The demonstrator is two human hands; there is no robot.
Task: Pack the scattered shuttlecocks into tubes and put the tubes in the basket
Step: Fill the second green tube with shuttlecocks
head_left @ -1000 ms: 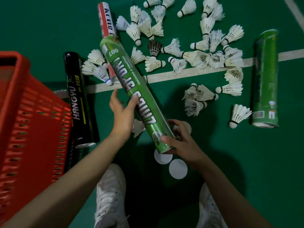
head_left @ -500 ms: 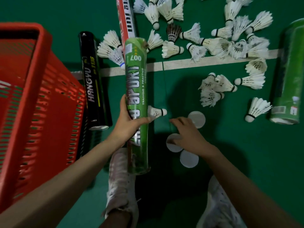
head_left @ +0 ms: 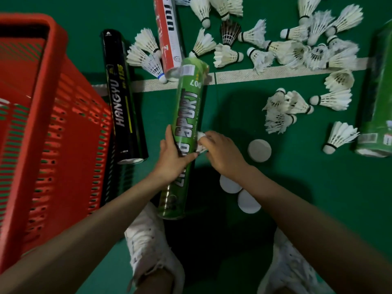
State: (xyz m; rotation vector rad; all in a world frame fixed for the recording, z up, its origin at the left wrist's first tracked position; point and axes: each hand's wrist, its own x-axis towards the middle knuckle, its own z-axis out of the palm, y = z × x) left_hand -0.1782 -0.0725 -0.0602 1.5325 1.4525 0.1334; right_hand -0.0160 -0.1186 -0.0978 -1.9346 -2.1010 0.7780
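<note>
My left hand (head_left: 172,158) grips a green shuttlecock tube (head_left: 186,107) around its middle, holding it up over the floor. Right beside the tube, my right hand (head_left: 220,153) holds a white shuttlecock (head_left: 201,143) that is mostly hidden by its fingers. Several white shuttlecocks (head_left: 284,111) lie scattered on the green floor ahead and to the right. A black tube (head_left: 123,98) and a red and white tube (head_left: 168,32) lie to the left of the green tube. Another green tube (head_left: 379,102) lies at the right edge. The red basket (head_left: 48,115) stands at the left.
Three round white tube caps (head_left: 259,150) lie on the floor under and right of my right hand. A white court line (head_left: 244,74) crosses the floor. My two white shoes (head_left: 148,242) are at the bottom.
My right hand has moved from the caps on the floor to the shuttlecock beside the tube and taken hold of it. My left hand keeps its grip on the green tube.
</note>
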